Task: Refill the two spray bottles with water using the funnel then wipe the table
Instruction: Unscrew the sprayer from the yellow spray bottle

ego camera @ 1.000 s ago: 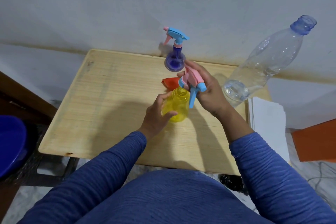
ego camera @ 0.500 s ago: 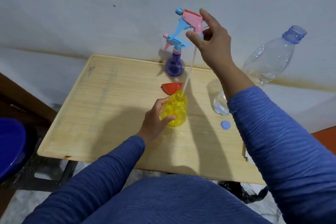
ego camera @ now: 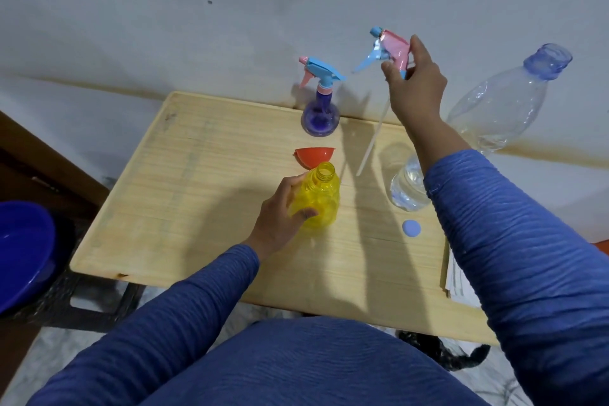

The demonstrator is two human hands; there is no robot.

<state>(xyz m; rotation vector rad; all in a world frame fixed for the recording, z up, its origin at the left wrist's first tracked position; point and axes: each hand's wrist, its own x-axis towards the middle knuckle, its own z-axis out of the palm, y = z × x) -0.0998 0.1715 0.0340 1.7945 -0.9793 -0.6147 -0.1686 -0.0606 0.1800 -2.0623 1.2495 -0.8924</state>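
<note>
My left hand [ego camera: 280, 212] grips the yellow spray bottle [ego camera: 319, 198], which stands upright on the wooden table [ego camera: 197, 208] with its neck uncapped. My right hand [ego camera: 417, 86] holds the pink and blue spray head [ego camera: 389, 49] in the air above the table's back right, its white dip tube [ego camera: 370, 145] hanging clear of the bottle. An orange funnel [ego camera: 314, 156] lies just behind the yellow bottle. The purple spray bottle [ego camera: 321, 109] stands capped at the back edge. A large clear water bottle [ego camera: 494, 115], uncapped and holding a little water, stands at the right.
A small blue cap [ego camera: 412, 228] lies on the table in front of the water bottle. White papers [ego camera: 458, 277] sit off the table's right edge. A blue basin [ego camera: 23, 254] is on the floor at the left. A wall runs behind the table.
My right hand unscrewed the spray head, lifted it out of the yellow bottle and moved it right; the dip tube is now fully clear. My left hand kept holding the bottle.
</note>
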